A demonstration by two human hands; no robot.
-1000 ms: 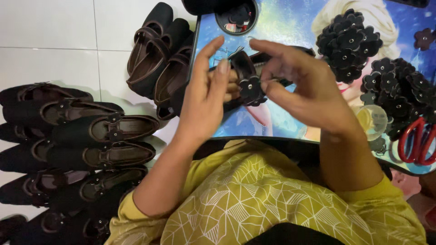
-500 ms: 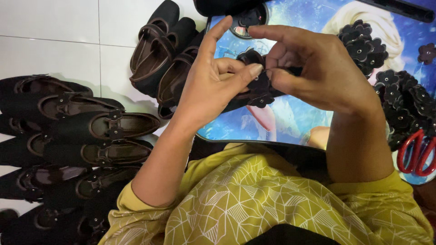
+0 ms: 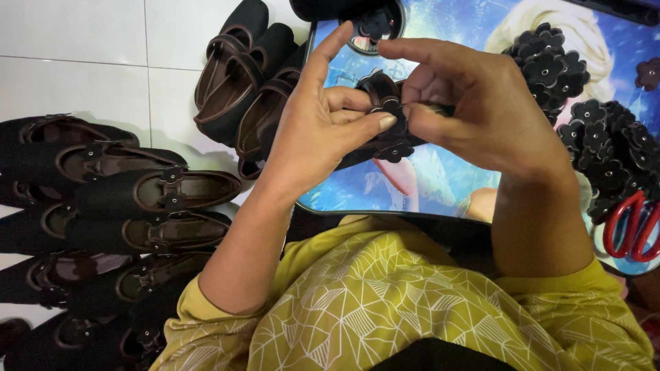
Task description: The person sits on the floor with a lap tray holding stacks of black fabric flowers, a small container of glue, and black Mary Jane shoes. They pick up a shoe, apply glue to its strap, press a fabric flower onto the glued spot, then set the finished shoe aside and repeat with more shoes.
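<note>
Closest in, a yellow patterned lap fills the bottom, both forearms rising out of it toward the blue picture tray. That tray is our landmark, lying just past the knees.

Over the tray's near-left part, the two hands meet on one dark shoe. The left hand comes in from the tray's left edge: thumb pressing down on the shoe's strap, middle fingers curled under, index finger sticking straight up and free. The right hand arches over from the tray's middle, fingers bent, thumb and fingertips pinching the same strap from the other side. Between the two thumbs sits a small dark flower trim, and a second flower shows lower on the shoe, just beneath the hands. The shoe is held up off the tray, not resting on it.

Left of the tray, on the white tile floor, a stack of dark shoes lies in rows, each with a flower on the strap. At the tray's far-left corner, another bunch of shoes leans together.

On the tray's right side, a heap of loose black flowers spreads out, red-handled scissors lying at its near end. At the tray's far edge, a dark round piece holds one more flower.
</note>
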